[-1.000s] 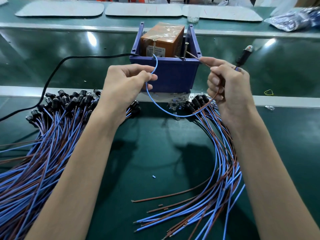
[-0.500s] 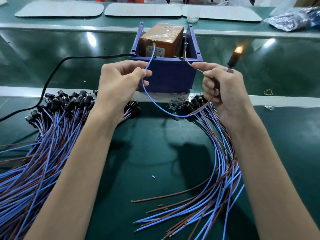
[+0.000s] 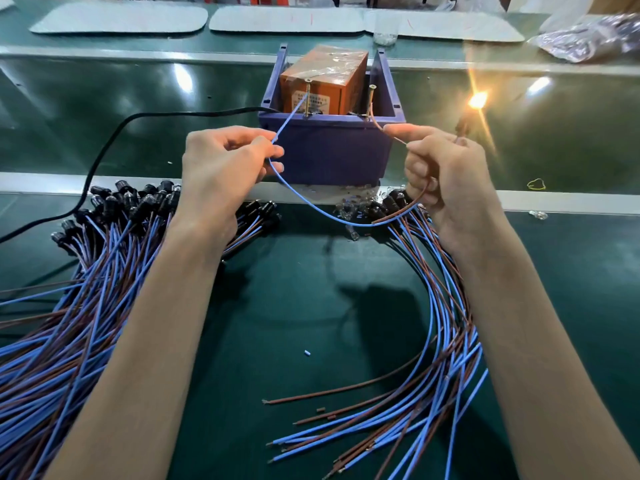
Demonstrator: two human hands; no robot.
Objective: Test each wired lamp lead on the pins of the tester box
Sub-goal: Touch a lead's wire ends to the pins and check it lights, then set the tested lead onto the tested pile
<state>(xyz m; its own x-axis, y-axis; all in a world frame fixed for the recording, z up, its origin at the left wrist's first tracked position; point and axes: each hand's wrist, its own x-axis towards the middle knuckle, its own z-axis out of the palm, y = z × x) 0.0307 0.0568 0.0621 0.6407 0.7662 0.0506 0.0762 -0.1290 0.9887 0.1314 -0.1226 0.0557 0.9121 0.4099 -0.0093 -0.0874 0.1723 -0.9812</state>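
Two bared wire ends meet two upright screw pins at once, which is why the hands sit apart at the same height in front of the tester box (image 3: 329,150) in the upper middle of the frame. The left hand (image 3: 225,168) pinches the blue wire (image 3: 291,118) between thumb and forefinger, its other fingers curled, and angles the tip up against the left pin (image 3: 307,95). The right hand (image 3: 446,174) curls around the brown wire (image 3: 380,125) and leads it to the foot of the right pin (image 3: 371,98). It also appears to hold the lead's black holder upright behind its knuckles. The lamp (image 3: 476,100) glows bright orange at the upper right, so this lead likely passes. Slack wire hangs in a loop between the hands, clear of the box front. On the green desk (image 3: 277,306) a large heap of leads (image 3: 69,306) fills the lower left, and a smaller fan of leads (image 3: 433,341) curves under the right forearm. A black power cord (image 3: 114,140) runs in from the left to the box, loose glass bulbs (image 3: 360,206) lie at its base, and a yellow rubber band (image 3: 536,184) lies to the right. Nothing blocks the pins.
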